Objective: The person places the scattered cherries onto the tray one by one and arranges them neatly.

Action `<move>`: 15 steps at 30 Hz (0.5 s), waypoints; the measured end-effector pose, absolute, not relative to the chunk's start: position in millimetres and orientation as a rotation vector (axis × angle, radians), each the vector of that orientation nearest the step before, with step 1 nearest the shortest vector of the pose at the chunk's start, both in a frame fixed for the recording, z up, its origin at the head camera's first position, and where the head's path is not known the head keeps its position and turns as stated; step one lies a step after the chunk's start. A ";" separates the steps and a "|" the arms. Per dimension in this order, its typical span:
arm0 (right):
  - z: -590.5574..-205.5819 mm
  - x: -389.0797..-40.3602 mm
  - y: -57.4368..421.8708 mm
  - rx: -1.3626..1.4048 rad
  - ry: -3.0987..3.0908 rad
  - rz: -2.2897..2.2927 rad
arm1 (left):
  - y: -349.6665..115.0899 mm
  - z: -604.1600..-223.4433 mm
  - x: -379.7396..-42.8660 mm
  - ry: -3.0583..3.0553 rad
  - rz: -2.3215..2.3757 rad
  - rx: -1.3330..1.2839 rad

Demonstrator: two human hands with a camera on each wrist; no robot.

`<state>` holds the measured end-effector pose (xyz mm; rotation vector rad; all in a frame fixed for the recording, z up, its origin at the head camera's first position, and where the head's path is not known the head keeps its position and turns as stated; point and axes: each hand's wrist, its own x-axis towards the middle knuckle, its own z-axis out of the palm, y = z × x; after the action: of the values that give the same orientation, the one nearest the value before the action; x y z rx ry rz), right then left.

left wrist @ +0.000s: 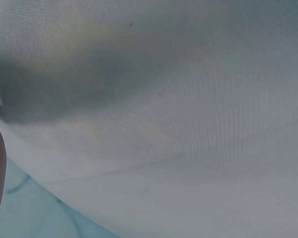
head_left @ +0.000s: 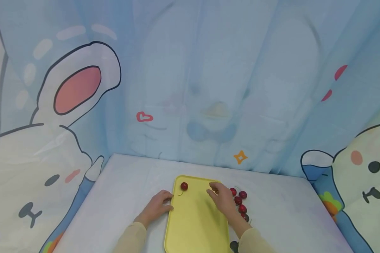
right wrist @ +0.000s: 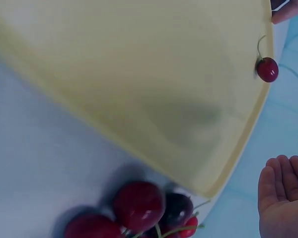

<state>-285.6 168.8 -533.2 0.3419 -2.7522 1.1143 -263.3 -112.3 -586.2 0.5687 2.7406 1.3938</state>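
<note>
A yellow tray (head_left: 196, 225) lies on the white surface, with one dark red cherry (head_left: 184, 186) and its stem near the far left corner. My left hand (head_left: 155, 208) touches the tray's left edge with fingertips and thumb, a gap between them. Over the tray's right part hovers my right hand (head_left: 223, 200), fingers loosely bent and thumb apart. In the right wrist view the right hand (right wrist: 285, 198) shows nothing between thumb and fingers. Several cherries (head_left: 238, 200) lie in a row just outside the tray's right edge, partly hidden by the right hand and forearm.
A dark round thing (head_left: 234, 245) sits by the right sleeve near the bottom of the head view. Behind the white tabletop (head_left: 291, 207) hangs a light blue curtain (head_left: 164, 80) with cartoon prints, which also encloses the sides.
</note>
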 end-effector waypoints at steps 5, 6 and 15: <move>-524.7 -266.8 191.6 0.254 -2.788 1.102 | -113.8 -586.6 -263.6 2.748 1.382 0.567; -523.4 -263.0 195.6 0.228 -2.799 1.097 | -113.8 -586.6 -263.7 2.750 1.383 0.566; -528.5 -234.5 233.1 -0.071 -2.982 0.923 | -112.4 -586.8 -264.5 2.743 1.382 0.563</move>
<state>-234.5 233.1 -528.5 -0.0714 -2.9818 0.9225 -264.5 -112.4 -586.8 0.5630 2.7430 1.3820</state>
